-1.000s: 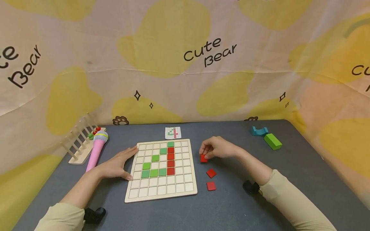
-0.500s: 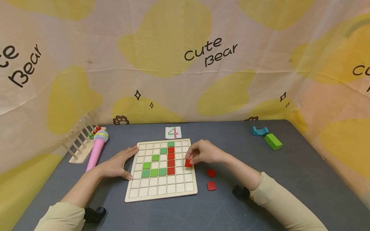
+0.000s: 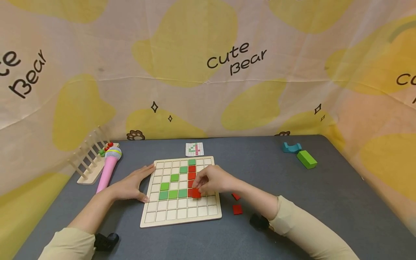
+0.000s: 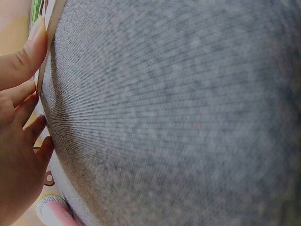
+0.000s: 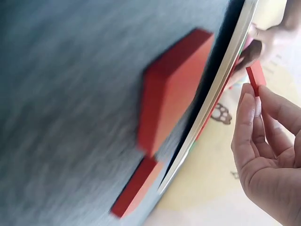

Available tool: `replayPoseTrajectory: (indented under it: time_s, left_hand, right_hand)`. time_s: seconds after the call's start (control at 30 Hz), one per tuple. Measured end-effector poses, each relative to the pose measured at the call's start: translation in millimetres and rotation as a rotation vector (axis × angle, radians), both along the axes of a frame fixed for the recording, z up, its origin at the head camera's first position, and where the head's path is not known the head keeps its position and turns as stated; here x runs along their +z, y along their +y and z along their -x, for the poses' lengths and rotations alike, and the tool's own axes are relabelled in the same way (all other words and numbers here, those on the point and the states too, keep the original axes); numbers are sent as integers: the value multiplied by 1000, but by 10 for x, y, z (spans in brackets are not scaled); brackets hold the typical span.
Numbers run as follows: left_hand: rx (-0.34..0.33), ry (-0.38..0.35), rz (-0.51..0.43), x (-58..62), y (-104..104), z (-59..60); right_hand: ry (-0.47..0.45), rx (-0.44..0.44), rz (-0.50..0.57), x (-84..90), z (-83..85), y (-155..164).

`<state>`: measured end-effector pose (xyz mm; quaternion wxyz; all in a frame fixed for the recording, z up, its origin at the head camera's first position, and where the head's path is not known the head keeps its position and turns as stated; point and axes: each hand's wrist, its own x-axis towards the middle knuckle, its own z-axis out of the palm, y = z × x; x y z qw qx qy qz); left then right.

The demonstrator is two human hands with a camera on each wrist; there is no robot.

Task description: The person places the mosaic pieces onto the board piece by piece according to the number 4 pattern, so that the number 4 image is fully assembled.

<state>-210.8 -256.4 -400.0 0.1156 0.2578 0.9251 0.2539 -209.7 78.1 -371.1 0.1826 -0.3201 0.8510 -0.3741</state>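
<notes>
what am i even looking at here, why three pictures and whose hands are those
No machine here: a person works with two bare hands and wears three cameras. The wide picture comes from a head camera looking down at a grey table. The other two come from cameras on each wrist, so they look sideways and very close up.

On the table lies a wooden grid board partly filled with green and red squares. The left hand rests flat against the board's left edge. The right hand pinches a red tile over the board, at the lower end of the red column. Two spare red tiles lie right of the board. A small pattern card sits behind it, a pink toy microphone and a wooden rack to the left, a green block and a blue block far right.
</notes>
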Motion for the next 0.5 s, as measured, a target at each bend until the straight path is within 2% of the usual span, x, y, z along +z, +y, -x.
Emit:
replayPoseTrajectory:
  time_s: [0.5]
  left_hand:
    - [18,-36,11,5,9,1]
  right_hand:
    - [52,3,-69,-72,-89,-186]
